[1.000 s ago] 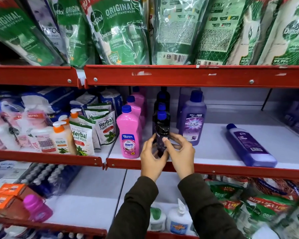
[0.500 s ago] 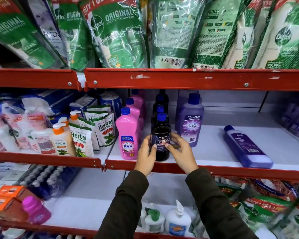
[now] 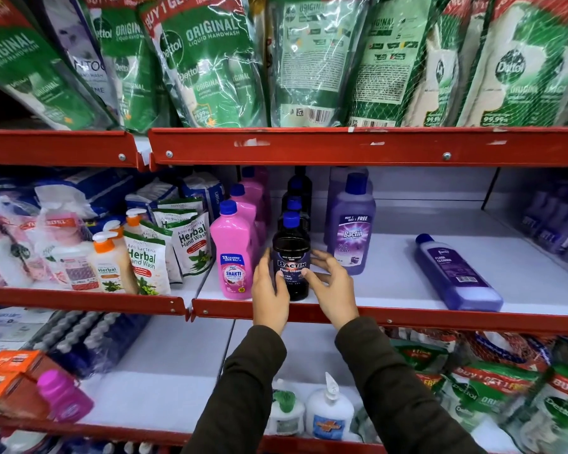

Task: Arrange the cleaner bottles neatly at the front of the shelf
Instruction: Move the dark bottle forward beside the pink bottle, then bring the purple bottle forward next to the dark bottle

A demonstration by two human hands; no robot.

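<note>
White shelf [image 3: 391, 290], red-edged. Purple floor cleaner bottle [image 3: 456, 273] laid flat at 3 o'clock. Purple Bactin bottle [image 3: 353, 231] stood at 2 o'clock of black Bactin floor cleaner bottle [image 3: 291, 257], pink Shakti bottle [image 3: 233, 253] at 9 o'clock. Black bottle upright at front edge, gripped by left hand [image 3: 271, 293]. Right hand [image 3: 335, 290] spread, thumb tip on label.

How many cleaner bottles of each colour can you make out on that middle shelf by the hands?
Pink bottles: 3
Black bottles: 3 at least
Purple bottles: 3, one lying flat
Total: 9 visible; row backs are hidden
</note>
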